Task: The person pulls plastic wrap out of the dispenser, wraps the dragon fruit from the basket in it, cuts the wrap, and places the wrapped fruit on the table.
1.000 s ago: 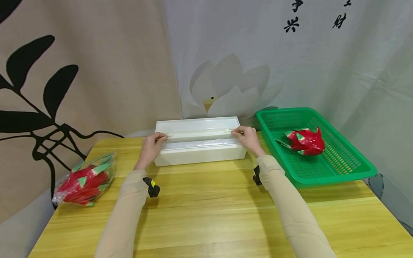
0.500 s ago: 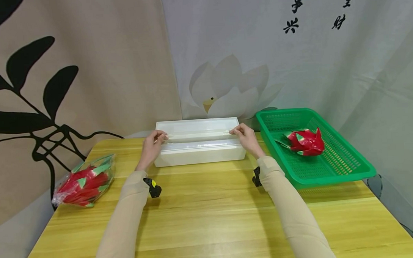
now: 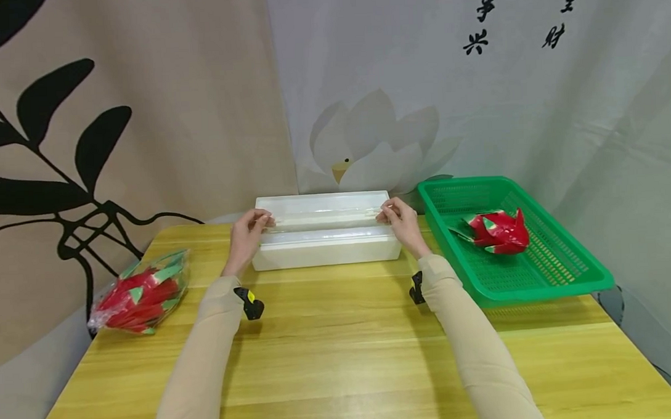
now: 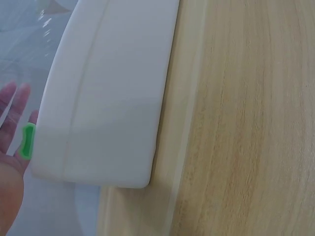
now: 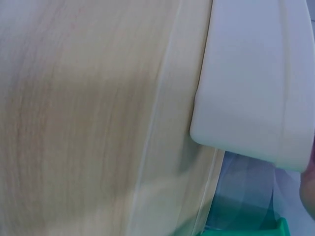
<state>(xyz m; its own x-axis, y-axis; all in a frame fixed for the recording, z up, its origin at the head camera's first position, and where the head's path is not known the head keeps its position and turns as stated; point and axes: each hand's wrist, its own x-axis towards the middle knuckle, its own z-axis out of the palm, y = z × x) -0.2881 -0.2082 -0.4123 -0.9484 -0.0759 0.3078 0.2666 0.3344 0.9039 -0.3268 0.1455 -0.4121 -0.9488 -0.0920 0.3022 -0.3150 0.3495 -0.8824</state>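
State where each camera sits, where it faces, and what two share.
Head: worn on the head, facing forward and down at the table, white box and green basket; left hand, right hand and sleeves show.
Left wrist: worn there, facing the white box and table; part of the left hand shows at the left edge.
Right wrist: worn there, facing the white box and table; a sliver of the right hand shows at the right edge.
Shared: head and right wrist both show the green basket.

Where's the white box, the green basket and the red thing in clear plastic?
White box (image 3: 327,253): head view, front wall.
Green basket (image 3: 504,272): head view, bare floor.
Red thing in clear plastic (image 3: 144,297): head view, its middle.
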